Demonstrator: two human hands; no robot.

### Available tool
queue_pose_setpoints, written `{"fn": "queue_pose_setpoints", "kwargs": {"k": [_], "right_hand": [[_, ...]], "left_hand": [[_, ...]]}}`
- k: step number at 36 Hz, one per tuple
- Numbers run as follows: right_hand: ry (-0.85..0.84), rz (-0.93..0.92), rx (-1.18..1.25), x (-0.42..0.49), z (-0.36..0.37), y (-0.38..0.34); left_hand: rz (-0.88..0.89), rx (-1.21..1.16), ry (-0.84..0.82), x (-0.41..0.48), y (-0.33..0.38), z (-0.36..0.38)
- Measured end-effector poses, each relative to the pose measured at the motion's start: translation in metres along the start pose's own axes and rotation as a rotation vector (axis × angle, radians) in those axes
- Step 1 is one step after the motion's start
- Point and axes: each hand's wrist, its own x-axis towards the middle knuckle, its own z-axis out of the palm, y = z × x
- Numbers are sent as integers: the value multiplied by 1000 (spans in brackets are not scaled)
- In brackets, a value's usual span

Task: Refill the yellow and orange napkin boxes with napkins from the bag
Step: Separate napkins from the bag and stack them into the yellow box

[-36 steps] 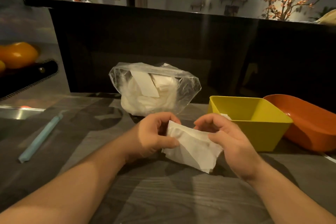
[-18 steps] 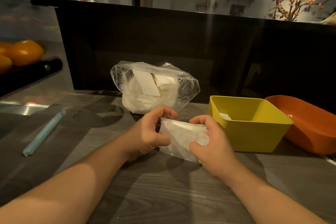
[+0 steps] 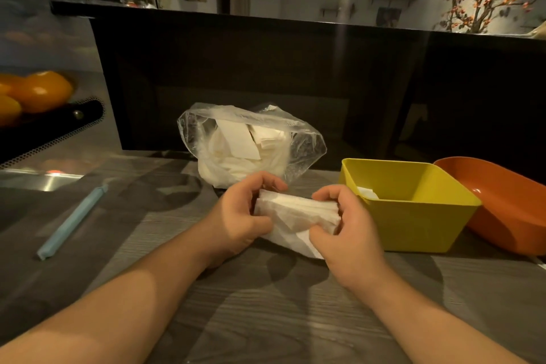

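Napkins (image 3: 295, 213) tighter between curled hands (image 3: 239, 217) (image 3: 348, 233)

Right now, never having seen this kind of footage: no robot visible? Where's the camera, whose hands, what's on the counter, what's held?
There is no robot. A person works with bare hands, and one wide-angle camera worn on their head looks forward and down, so the arms enter from the bottom. The left hand and right hand together grip a small stack of white napkins just above the grey wooden counter. Behind them lies a clear plastic bag with more napkins. To the right stands the yellow box, with one white piece visible inside, and beside it the orange box. A pale blue stick lies at left, and oranges sit further back.
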Motion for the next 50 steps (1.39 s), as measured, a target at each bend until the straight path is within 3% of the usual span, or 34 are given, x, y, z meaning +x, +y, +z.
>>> {"fn": "queue_pose_setpoints", "kwargs": {"k": [8, 18, 30, 50], "right_hand": [[-34, 93, 27, 2, 5, 6], [53, 95, 71, 8, 10, 4], [10, 143, 169, 11, 10, 3], [-29, 140, 83, 6, 6, 6]], "left_hand": [[34, 156, 102, -2, -5, 8], [6, 110, 234, 3, -11, 11], [-28, 70, 154, 3, -6, 11], [-77, 16, 84, -1, -1, 13]]}}
